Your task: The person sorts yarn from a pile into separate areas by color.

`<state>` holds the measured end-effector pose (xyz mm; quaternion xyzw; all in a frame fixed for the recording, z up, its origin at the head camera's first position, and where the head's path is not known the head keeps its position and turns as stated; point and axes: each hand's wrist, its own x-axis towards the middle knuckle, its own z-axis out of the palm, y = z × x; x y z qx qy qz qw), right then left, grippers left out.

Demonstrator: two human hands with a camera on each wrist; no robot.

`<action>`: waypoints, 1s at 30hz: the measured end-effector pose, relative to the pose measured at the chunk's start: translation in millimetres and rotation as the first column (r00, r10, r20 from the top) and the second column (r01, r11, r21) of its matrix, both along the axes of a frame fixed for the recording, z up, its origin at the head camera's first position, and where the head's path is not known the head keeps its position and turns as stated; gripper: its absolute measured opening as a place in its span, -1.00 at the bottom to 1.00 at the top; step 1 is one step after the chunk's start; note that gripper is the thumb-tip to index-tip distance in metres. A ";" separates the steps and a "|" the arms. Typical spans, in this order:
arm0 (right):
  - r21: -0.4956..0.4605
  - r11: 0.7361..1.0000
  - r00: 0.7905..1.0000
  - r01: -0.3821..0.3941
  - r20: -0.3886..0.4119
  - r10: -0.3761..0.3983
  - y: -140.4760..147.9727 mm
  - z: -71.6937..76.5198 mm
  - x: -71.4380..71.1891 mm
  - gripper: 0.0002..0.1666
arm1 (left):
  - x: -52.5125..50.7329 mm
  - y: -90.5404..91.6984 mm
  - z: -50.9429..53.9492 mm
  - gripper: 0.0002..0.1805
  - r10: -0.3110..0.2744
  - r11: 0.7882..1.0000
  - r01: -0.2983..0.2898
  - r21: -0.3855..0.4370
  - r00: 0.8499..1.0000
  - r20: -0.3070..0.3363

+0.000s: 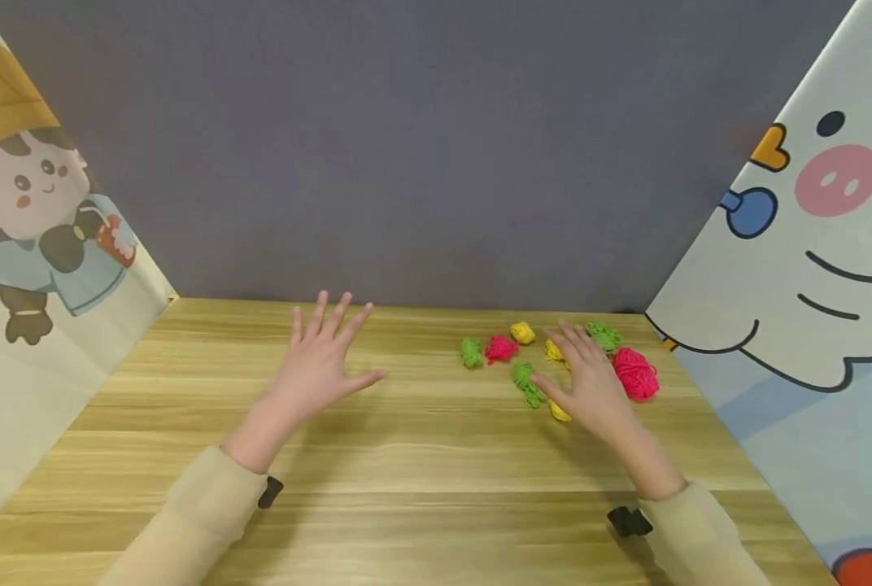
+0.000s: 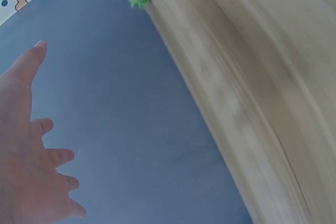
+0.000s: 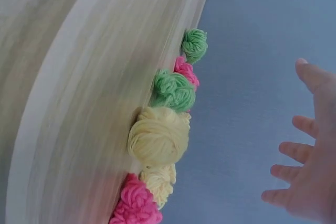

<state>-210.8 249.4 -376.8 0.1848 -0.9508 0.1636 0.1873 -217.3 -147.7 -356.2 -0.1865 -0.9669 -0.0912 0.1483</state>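
Toward the right side of the worktop (image 1: 421, 480), a large pink ball of yarn (image 1: 636, 374) and a far green bundle (image 1: 603, 336) lie near the right hand (image 1: 593, 384), with a small yellow ball (image 1: 522, 332), a small pink ball (image 1: 502, 348), a green ball (image 1: 471, 353) and a tangled green skein (image 1: 526, 380) strewn to its left. The colours are mixed, so the spread looks unsorted; such soft shapes probably rest without rolling (the skein's stray strands look easiest to snag). The right hand hovers over the group and partly hides it, fingers spread and thumb wide; the right wrist view shows a gap between hand and yarn, so it holds nothing. The left hand (image 1: 314, 366) is just as wide, fingers fanned, well apart from the yarn and likewise holding nothing. Both seem raised clear so as not to press or drag the strands
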 end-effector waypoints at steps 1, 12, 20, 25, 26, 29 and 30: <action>-0.004 1.000 1.000 -0.005 -0.009 0.005 -0.9 -0.4 -1.8 -0.14 | -3.1 3.9 -0.8 0.07 -0.004 1.000 0.004 0.000 1.000 -0.004; -0.083 0.994 0.996 -0.069 -0.054 0.065 -4.8 -9.7 -15.0 -0.12 | -32.5 42.4 -13.4 0.07 -0.068 0.998 0.068 -0.005 0.998 0.012; -0.117 0.988 0.994 -0.102 -0.050 0.097 -5.1 -25.1 -25.7 -0.20 | -48.0 64.1 -22.8 0.03 -0.089 0.996 0.089 0.003 0.995 0.033; -0.119 0.990 0.996 -0.077 0.024 0.081 -4.9 -32.8 -31.5 -0.20 | -59.1 73.9 -27.9 0.01 -0.123 0.992 0.123 -0.005 0.992 0.019; -0.125 0.989 0.996 -0.079 0.033 0.084 -4.6 -34.1 -32.6 -0.19 | -61.3 76.2 -28.9 0.00 -0.132 0.991 0.133 -0.003 0.991 0.022; -0.127 0.988 0.994 -0.087 0.054 0.095 -4.1 -37.0 -36.8 -0.18 | -68.2 83.0 -33.4 0.00 -0.162 0.987 0.162 0.000 0.986 0.032; -0.125 0.988 0.993 -0.089 0.068 0.098 -4.0 -37.5 -38.0 -0.18 | -70.4 85.5 -34.8 0.00 -0.172 0.985 0.172 0.001 0.984 0.039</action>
